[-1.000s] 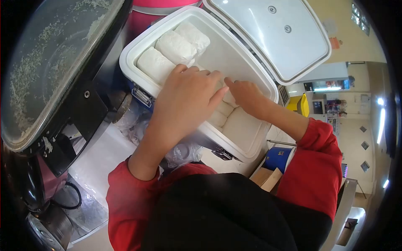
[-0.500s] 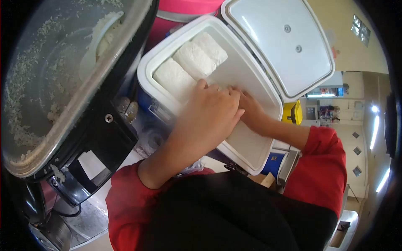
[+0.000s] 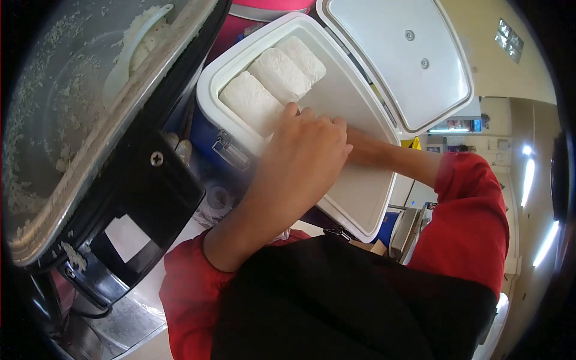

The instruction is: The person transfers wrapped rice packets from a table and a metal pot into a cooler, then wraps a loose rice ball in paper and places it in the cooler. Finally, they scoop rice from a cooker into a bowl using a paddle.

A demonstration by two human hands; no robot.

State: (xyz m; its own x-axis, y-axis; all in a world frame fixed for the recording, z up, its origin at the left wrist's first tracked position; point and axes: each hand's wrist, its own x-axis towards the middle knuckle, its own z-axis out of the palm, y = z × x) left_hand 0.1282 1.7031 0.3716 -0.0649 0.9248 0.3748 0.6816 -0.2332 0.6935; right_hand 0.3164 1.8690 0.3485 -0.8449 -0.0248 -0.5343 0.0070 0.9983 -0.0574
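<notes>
My left hand reaches down into an open cooler box, back of the hand up and fingers curled downward. Whatever lies under its fingers is hidden. My right hand comes in from the right and is mostly covered by the left, so its fingers do not show. Along the cooler's far-left end sit white wrapped packets in a row: one close to my left knuckles, another in the middle, and a third farthest off.
The cooler's white lid stands swung open behind it. On the left is a large black-sided cooker with rice stuck inside and a white rice paddle. Crumpled clear plastic lies between cooker and cooler. A pink container is behind.
The view has shifted slightly. My right hand is now more hidden behind my left, and both stay inside the cooler beside the packets, which keep their places.
</notes>
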